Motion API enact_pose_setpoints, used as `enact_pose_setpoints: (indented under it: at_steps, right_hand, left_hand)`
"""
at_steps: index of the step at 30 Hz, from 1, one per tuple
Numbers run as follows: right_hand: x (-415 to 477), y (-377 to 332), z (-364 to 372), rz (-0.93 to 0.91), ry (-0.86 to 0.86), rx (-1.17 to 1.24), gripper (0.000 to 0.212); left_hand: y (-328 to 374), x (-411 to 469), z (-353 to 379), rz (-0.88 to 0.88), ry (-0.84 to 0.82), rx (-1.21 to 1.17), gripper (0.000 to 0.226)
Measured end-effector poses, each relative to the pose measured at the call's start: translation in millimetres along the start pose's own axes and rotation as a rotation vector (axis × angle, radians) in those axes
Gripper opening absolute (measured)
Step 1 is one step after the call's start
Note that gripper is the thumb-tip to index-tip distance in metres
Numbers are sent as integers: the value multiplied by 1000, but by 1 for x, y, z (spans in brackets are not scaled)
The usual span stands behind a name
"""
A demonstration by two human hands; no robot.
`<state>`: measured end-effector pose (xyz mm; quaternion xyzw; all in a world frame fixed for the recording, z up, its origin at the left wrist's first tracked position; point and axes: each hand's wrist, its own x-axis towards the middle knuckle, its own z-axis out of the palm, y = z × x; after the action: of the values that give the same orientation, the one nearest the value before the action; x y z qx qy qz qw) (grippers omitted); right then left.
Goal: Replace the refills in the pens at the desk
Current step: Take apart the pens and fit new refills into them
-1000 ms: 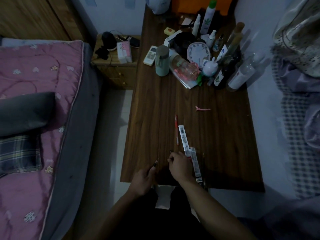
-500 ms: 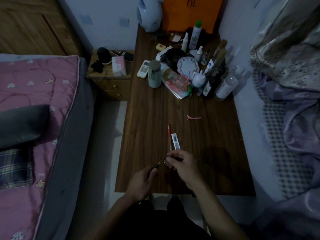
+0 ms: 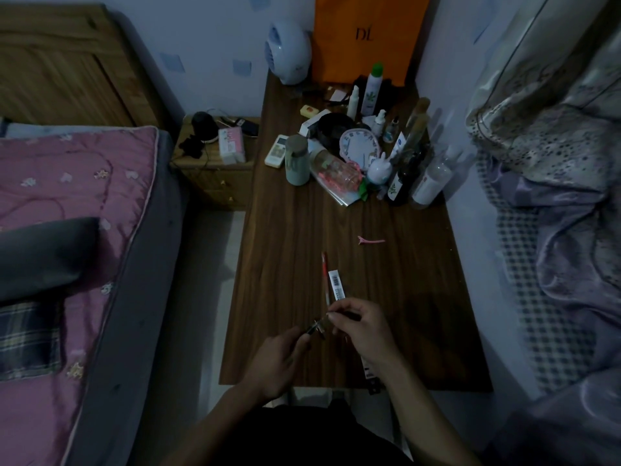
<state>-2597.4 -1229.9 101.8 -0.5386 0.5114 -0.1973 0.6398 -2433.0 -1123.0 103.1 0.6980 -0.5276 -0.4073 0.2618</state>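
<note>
1. Pen (image 3: 317, 327), a dark one, is held in the air just above the near part of the desk (image 3: 285, 257), slanting between the two hands
2. Its near-left end sits in the left hand (image 3: 280, 359), whose fingers are curled round it, while the right hand (image 3: 364, 331) pinches the far-right end between thumb and fingertips; both are clamped on the one pen
3. Holding it from opposite ends like this suits twisting or pulling the barrel apart, so I judge the step to be opening it to reach the refill; the dim light hides whether the halves have parted yet
4. Just beyond the hands a red pen (image 3: 324, 277) lies flat, pointing away, right beside a refill packet (image 3: 336, 284) with a barcode, which runs under the right hand toward the near edge; both seem placed there to be within easy reach
5. Well apart to the far right lies a pink hair clip (image 3: 371, 241), and bottles (image 3: 428, 183) and other clutter crowd the far end, away from the work
</note>
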Motion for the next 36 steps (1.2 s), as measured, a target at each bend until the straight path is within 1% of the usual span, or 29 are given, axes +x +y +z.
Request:
enact_pose_setpoints:
  at_steps: [3, 8, 15, 21, 22, 26, 28, 31, 33, 36]
  right_hand:
    - [-1, 0, -2, -27, -40, -42, 13]
    - [-2, -4, -1, -61, -105, -127, 15]
    - [0, -11, 1, -1, -171, -141, 10]
    - [1, -12, 2, -22, -180, -148, 4]
    - [1, -12, 2, -30, -181, -159, 8]
    - [1, -15, 5, -57, -180, -212, 35]
    - [-1, -17, 5, -50, -180, -174, 36]
    - [-4, -18, 3, -35, -183, 11, 12]
    - [-6, -17, 0, -17, -191, 113, 17]
    - [-7, -15, -2, -11, -203, 122, 23]
  left_hand:
    - [2, -1, 1, -4, -6, 13, 37]
    - [5, -1, -1, 1, 3, 22, 32]
    - [12, 0, -6, 14, -49, -1, 30]
    - [16, -2, -8, 30, -24, 17, 30]
    - [18, -2, -9, 33, -24, 18, 28]
    - [22, -3, -10, 60, -22, 13, 25]
    - [24, -3, -10, 68, -12, 10, 26]
    - [27, -3, -11, 64, 6, 11, 28]
    - [27, -4, -11, 60, 11, -2, 29]
    - [28, -5, -11, 61, 8, -22, 29]
